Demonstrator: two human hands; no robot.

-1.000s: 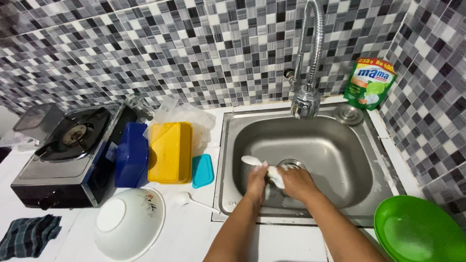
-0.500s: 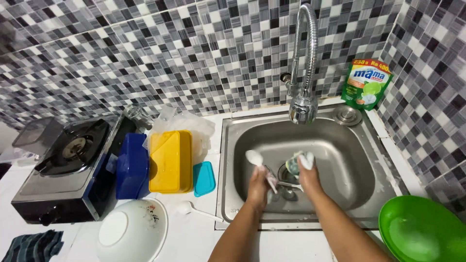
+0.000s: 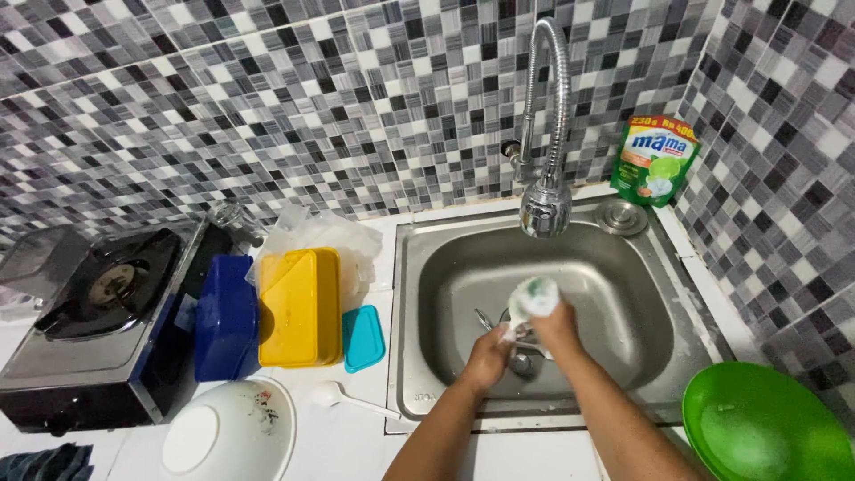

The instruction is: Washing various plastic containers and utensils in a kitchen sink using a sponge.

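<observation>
Tiled wall stood behind steel sink [image 3: 623, 356]. Right hand [image 3: 554, 322] gripped soapy sponge [image 3: 533, 296] low in sink. Left hand [image 3: 488, 356] closed on spoon [image 3: 509, 331] beside it. Best way, I think: hold spoon tight, rub all round, stay over drain.

One head-worn camera looks steeply down into the steel sink [image 3: 623, 356] (at arm's length), facing the tiled wall [image 3: 267, 107].

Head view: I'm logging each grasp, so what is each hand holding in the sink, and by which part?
The right hand grips a soapy sponge by its lower end. The left hand holds a utensil; by which part cannot be told.
</observation>
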